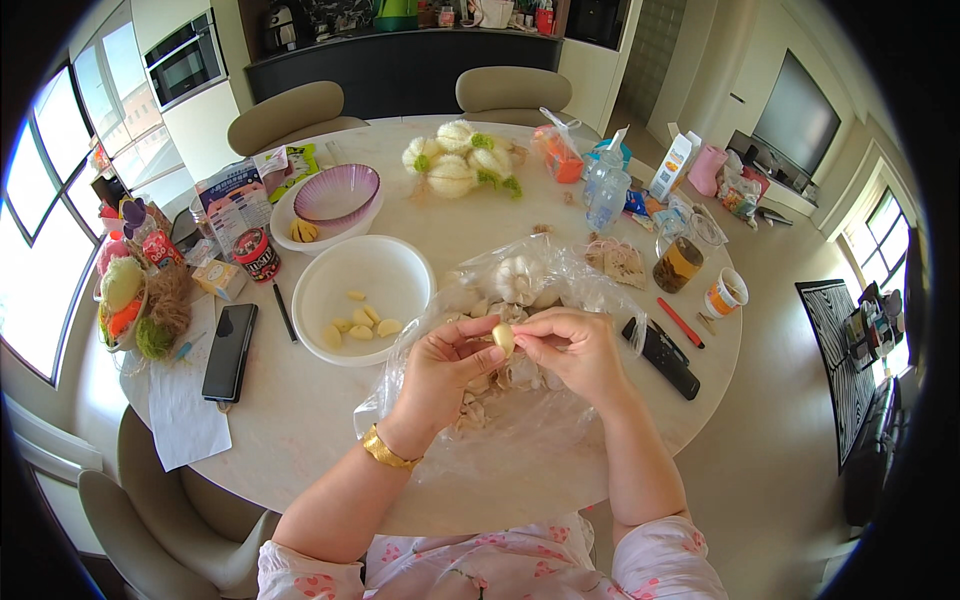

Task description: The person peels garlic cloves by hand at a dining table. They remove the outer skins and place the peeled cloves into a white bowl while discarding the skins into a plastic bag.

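Note:
Between both hands is a pale peeled garlic clove. My left hand grips it with thumb and fingers, a gold bracelet on the wrist. The fingertips of my right hand pinch at its right side. Beneath the hands a clear plastic bag lies spread, holding a whole garlic bulb, loose cloves and papery skins. To the left stands a white plastic bowl with several peeled garlic cloves at its bottom.
Left of the bowl lie a black pen, a phone and paper. A purple glass bowl sits behind. At the right are a black remote control, a red marker, a paper cup and a jar of dark liquid.

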### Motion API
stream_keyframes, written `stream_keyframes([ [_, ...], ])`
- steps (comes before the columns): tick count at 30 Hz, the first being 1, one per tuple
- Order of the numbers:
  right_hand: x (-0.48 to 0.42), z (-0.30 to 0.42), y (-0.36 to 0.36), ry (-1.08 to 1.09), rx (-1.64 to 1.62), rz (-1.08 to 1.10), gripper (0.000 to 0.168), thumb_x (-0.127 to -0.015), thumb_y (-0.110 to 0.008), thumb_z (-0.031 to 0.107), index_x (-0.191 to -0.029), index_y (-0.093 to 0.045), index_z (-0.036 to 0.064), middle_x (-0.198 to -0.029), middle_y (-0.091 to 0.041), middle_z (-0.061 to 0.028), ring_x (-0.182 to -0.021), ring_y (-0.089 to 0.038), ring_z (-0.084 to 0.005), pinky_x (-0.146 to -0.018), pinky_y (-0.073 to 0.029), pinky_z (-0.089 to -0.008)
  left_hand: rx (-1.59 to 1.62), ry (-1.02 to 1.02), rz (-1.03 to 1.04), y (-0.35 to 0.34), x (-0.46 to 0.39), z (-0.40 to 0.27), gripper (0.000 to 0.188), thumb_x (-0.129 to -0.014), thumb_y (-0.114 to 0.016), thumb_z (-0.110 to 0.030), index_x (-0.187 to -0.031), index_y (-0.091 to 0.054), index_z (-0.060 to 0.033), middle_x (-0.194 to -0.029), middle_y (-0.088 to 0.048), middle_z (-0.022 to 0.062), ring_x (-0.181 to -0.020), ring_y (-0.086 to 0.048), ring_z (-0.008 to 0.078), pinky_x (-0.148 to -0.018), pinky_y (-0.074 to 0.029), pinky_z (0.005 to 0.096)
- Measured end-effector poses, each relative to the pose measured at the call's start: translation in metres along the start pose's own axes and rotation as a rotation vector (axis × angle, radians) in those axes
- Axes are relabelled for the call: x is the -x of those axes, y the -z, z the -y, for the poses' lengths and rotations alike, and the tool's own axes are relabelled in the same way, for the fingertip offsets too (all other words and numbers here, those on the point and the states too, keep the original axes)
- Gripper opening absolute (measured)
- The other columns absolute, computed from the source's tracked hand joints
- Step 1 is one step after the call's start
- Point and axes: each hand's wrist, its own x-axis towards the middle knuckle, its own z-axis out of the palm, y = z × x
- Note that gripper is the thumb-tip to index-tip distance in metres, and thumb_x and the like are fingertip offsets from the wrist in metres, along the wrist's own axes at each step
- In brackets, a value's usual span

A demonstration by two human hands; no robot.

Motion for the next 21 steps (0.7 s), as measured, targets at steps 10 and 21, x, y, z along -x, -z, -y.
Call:
stream_keyframes([
  [10,-0.0003,-0.0019,0.0006,-0.02,-0.019,-0.007,0.013,-0.089,-0.072,-0.001,-0.101,-0.075,-0.002,-0.094,-0.075,-0.0094,-0.085,-0.071,-0.0121,-0.074,-0.058,-0.0242,-0.026,0.048,0.001,-0.0017,0.0004,-0.0024,0.033,-0.094,-0.065,0.006,-0.126,-0.063,-0.0005,-0.111,-0.073,0.0165,-0.081,-0.062,0.0045,-0.056,-0.044,0.0183],
  [21,-0.0005,-0.0022,0.0015,-0.007,-0.023,0.014,0.015,-0.09,-0.071,-0.003,-0.103,-0.075,-0.002,-0.098,-0.074,-0.0095,-0.087,-0.071,-0.0126,-0.077,-0.059,-0.0249,-0.039,-0.022,-0.006,-0.0009,-0.0005,0.0012,0.035,-0.09,-0.068,0.008,-0.125,-0.063,0.0007,-0.109,-0.072,0.0111,-0.097,-0.068,0.0125,-0.076,-0.055,0.022],
])
